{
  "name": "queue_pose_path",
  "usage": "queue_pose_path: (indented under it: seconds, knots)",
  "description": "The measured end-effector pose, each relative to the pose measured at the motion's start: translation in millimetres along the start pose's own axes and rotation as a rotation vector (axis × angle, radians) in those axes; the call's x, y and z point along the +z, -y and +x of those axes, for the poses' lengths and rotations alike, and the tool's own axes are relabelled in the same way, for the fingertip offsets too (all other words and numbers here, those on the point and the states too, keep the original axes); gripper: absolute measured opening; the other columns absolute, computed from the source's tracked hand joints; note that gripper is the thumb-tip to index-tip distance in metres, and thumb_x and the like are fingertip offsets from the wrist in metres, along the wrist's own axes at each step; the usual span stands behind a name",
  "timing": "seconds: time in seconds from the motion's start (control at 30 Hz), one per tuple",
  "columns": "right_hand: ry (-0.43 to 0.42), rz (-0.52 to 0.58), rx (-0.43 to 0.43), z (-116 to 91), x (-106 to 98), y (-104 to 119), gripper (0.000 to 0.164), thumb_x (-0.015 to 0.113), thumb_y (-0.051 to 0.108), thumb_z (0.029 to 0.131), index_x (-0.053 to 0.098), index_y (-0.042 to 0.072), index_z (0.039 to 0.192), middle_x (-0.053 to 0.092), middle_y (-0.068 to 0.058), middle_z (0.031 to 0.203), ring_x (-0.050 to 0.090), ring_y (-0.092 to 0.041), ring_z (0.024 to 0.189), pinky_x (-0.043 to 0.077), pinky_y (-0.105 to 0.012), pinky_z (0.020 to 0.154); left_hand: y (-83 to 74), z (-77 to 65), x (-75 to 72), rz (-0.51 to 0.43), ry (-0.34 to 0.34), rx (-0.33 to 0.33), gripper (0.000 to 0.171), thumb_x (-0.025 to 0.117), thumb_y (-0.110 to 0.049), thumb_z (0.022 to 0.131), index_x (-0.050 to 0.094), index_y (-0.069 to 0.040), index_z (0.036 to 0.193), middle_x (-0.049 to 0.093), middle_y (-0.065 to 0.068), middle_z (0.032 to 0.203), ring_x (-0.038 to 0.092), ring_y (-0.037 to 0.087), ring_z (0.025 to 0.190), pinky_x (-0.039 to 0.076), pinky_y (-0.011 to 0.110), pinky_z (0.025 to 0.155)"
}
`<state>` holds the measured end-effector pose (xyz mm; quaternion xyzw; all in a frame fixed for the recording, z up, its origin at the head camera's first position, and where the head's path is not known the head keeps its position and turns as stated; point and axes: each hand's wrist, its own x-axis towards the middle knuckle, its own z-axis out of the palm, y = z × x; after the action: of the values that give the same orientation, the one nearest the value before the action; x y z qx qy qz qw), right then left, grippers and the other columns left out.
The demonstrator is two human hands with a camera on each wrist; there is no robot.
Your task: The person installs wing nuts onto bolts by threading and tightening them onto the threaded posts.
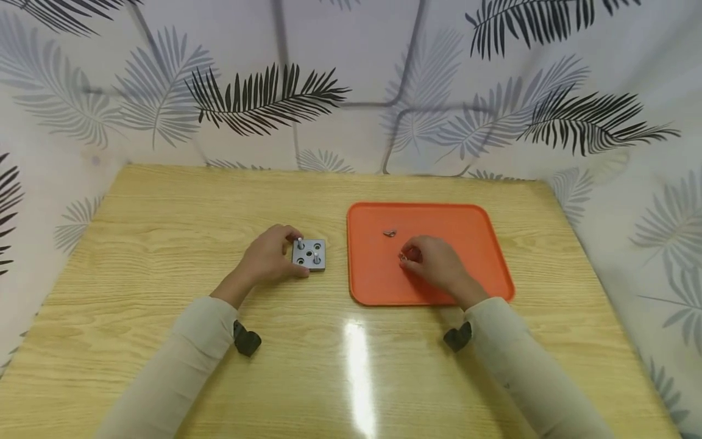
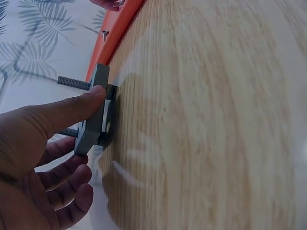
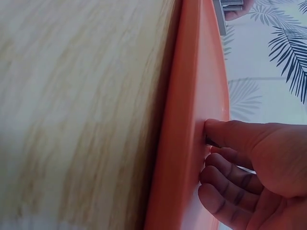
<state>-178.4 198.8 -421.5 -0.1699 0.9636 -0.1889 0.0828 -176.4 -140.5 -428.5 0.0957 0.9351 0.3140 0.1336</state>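
A square grey metal plate (image 1: 309, 255) with several holes is on the table, left of the tray. Two threaded bolts (image 2: 73, 83) stand up through it, their dark heads showing underneath in the left wrist view. My left hand (image 1: 269, 254) grips the plate by opposite edges, thumb on the near side and fingers on the far side. Over the orange tray (image 1: 378, 286), my right hand (image 1: 436, 262) pinches a small metal part (image 3: 212, 142) between thumb and forefinger, mostly hidden by the fingertips. A second small shiny part (image 1: 389, 233), winged like a wing nut, lies farther back on the tray.
The wood-grain table (image 1: 219, 378) carries the plate on the left and the low-rimmed tray on the right. Behind the table hangs a pale leaf-patterned cloth (image 1: 340, 140). Dark wrist cameras (image 1: 247, 339) sit at both cuffs.
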Motion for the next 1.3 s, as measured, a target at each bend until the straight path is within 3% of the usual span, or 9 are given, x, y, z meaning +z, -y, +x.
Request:
queue_pose_path:
  seconds: [0.3, 0.47, 0.63, 0.8, 0.97, 1.13, 1.3]
  knots:
    - [0.023, 0.021, -0.021, 6.2, 0.0, 1.0, 0.015, 0.072, 0.020, 0.093, 0.074, 0.009, 0.102, 0.074, -0.006, 0.090, 0.067, -0.018, 0.081, 0.054, -0.038, 0.076, 0.7, 1.1, -2.6, -0.056, 0.017, -0.026, 0.108, 0.092, -0.030, 0.070, 0.029, -0.008, 0.155, 0.054, 0.012, 0.136, 0.057, 0.030, 0.106, 0.047, 0.042, 0.088]
    - [-0.008, 0.023, -0.068, 12.2, -1.2, 6.4, 0.012, 0.071, 0.019, 0.093, 0.076, 0.011, 0.101, 0.075, -0.005, 0.092, 0.067, -0.018, 0.083, 0.054, -0.039, 0.078, 1.0, -0.5, -4.2, -0.040, 0.013, -0.015, 0.096, 0.090, -0.030, 0.072, 0.039, -0.007, 0.150, 0.054, 0.014, 0.134, 0.058, 0.031, 0.107, 0.048, 0.044, 0.091]
    - [-0.006, 0.066, -0.173, 26.7, -4.4, 25.8, 0.013, 0.070, 0.022, 0.094, 0.076, 0.012, 0.100, 0.075, -0.003, 0.090, 0.066, -0.016, 0.081, 0.054, -0.036, 0.076, 2.3, -0.7, -5.6, -0.042, 0.020, -0.001, 0.079, 0.087, -0.029, 0.076, 0.050, -0.006, 0.142, 0.056, 0.016, 0.132, 0.058, 0.033, 0.112, 0.048, 0.047, 0.097]
    - [0.038, 0.142, -0.309, 49.8, -4.8, 56.4, 0.012, 0.070, 0.020, 0.093, 0.075, 0.012, 0.100, 0.069, 0.002, 0.080, 0.056, -0.008, 0.070, 0.048, -0.026, 0.068, 4.5, 1.5, -5.4, -0.070, 0.015, 0.003, 0.075, 0.087, -0.028, 0.077, 0.052, -0.006, 0.140, 0.057, 0.014, 0.130, 0.057, 0.032, 0.109, 0.047, 0.045, 0.095]
    - [0.061, 0.134, -0.472, 75.5, -0.1, 88.7, 0.016, 0.071, 0.019, 0.092, 0.074, 0.008, 0.104, 0.064, 0.001, 0.078, 0.053, -0.008, 0.069, 0.045, -0.022, 0.067, 6.0, 3.7, -2.5, -0.096, 0.001, 0.016, 0.073, 0.088, -0.028, 0.076, 0.054, -0.006, 0.137, 0.058, 0.013, 0.127, 0.057, 0.030, 0.107, 0.047, 0.044, 0.093]
    - [0.135, 0.107, -0.548, 94.0, 7.1, 110.6, 0.020, 0.067, 0.021, 0.096, 0.074, 0.007, 0.109, 0.064, -0.001, 0.081, 0.051, -0.008, 0.070, 0.043, -0.019, 0.067, 8.6, 0.5, 0.2, -0.093, 0.007, 0.027, 0.072, 0.088, -0.029, 0.076, 0.055, -0.005, 0.135, 0.059, 0.014, 0.125, 0.054, 0.028, 0.102, 0.047, 0.041, 0.089]
    - [0.134, 0.085, -0.576, 105.0, 19.1, 126.1, 0.019, 0.067, 0.019, 0.096, 0.074, 0.007, 0.108, 0.064, -0.002, 0.082, 0.051, -0.009, 0.070, 0.042, -0.020, 0.067, 17.1, -5.2, 1.6, -0.105, -0.018, 0.053, 0.071, 0.088, -0.030, 0.076, 0.055, -0.004, 0.134, 0.059, 0.014, 0.123, 0.051, 0.026, 0.098, 0.044, 0.038, 0.084]
